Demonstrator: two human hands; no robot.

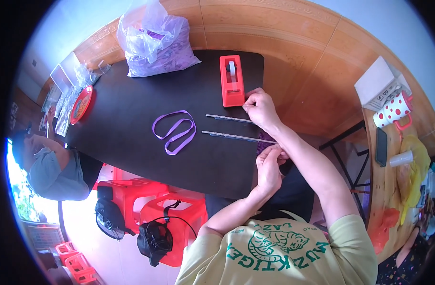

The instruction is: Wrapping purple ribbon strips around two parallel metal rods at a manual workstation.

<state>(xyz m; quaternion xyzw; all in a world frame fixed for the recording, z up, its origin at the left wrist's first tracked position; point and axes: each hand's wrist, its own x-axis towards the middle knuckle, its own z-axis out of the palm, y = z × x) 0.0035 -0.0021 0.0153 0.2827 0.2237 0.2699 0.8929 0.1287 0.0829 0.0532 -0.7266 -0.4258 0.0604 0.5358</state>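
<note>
My right hand (262, 110) is at the table's right edge, beside the lower end of a red tape dispenser (232, 92). Its fingertips are pinched together; what they hold, if anything, is too small to make out. Closer to me, my left hand (269, 167) is closed in a pinch below my right wrist, near the end of a thin grey rod (236, 137). What it grips is hidden. A second thin rod (227, 117) lies roughly parallel, its right end by my right hand. Left of the rods lies a looped purple ribbon (194, 129).
On the dark table (127, 102) stand a clear bag of purple material (163, 47) and a red plate (82, 105). Another person (56, 166) sits at left. Red stools (179, 209) hold black hats. A wooden counter at right carries a dotted mug (393, 111) and a phone (381, 146).
</note>
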